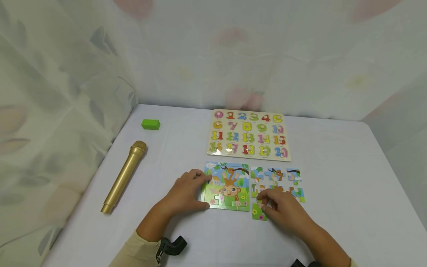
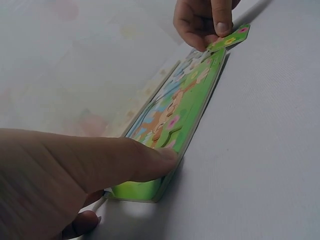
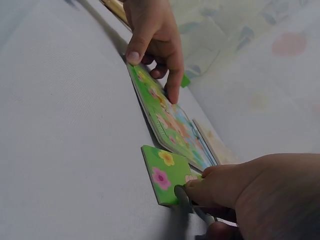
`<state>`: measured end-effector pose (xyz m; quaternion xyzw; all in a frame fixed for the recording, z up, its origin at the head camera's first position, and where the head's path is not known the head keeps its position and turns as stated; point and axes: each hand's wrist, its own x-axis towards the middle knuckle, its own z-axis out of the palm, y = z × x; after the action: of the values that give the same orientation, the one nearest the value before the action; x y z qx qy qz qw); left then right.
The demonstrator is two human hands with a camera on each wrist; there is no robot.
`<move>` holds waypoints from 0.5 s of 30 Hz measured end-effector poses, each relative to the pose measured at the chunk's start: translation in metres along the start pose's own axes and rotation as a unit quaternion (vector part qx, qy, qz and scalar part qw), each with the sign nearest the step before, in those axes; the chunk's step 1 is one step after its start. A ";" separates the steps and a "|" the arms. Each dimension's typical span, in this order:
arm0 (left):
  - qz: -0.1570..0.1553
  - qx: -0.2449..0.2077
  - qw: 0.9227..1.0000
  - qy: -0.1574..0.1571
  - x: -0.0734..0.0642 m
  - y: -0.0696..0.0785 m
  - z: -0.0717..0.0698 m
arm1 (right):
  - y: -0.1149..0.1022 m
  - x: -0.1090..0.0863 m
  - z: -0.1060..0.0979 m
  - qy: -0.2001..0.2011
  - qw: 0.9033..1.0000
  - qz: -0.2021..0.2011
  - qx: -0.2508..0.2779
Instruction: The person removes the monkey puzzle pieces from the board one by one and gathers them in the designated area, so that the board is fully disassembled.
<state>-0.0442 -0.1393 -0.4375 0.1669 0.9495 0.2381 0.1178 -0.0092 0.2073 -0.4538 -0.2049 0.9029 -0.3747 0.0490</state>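
A monkey jigsaw board lies flat on the white table. My left hand rests at its left side, the thumb pressing the near left corner and the index finger touching the picture farther back. To the right of the board, my right hand pinches a green jigsaw piece with a yellow and a pink flower. Its fingers cover one end of that piece. Several loose jigsaw pieces lie in rows just beyond the right hand, which partly hides the nearer row.
Behind the jigsaw board lies a wooden number puzzle. A gold microphone lies at the left, with a green block beyond it. Patterned cloth hangs along the table's back and left sides.
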 end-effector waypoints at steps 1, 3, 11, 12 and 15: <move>0.000 -0.001 1.000 0.000 0.000 0.000 0.000 | 0.000 -0.001 0.001 0.004 1.000 -0.004 -0.002; 0.000 -0.004 1.000 0.000 0.000 -0.001 0.001 | 0.001 -0.002 0.001 0.011 1.000 -0.012 -0.004; 0.000 -0.008 1.000 0.000 0.001 -0.003 0.002 | -0.003 -0.004 -0.001 0.027 1.000 -0.011 0.010; 0.002 -0.009 1.000 0.000 0.001 -0.004 0.002 | -0.003 -0.004 -0.002 0.029 0.999 -0.010 0.011; 0.007 -0.012 1.000 -0.002 0.002 -0.007 0.001 | -0.003 -0.002 -0.004 0.037 0.999 -0.017 0.019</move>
<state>-0.0470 -0.1437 -0.4423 0.1726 0.9451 0.2501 0.1204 -0.0067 0.2086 -0.4491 -0.2053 0.8932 -0.3999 0.0136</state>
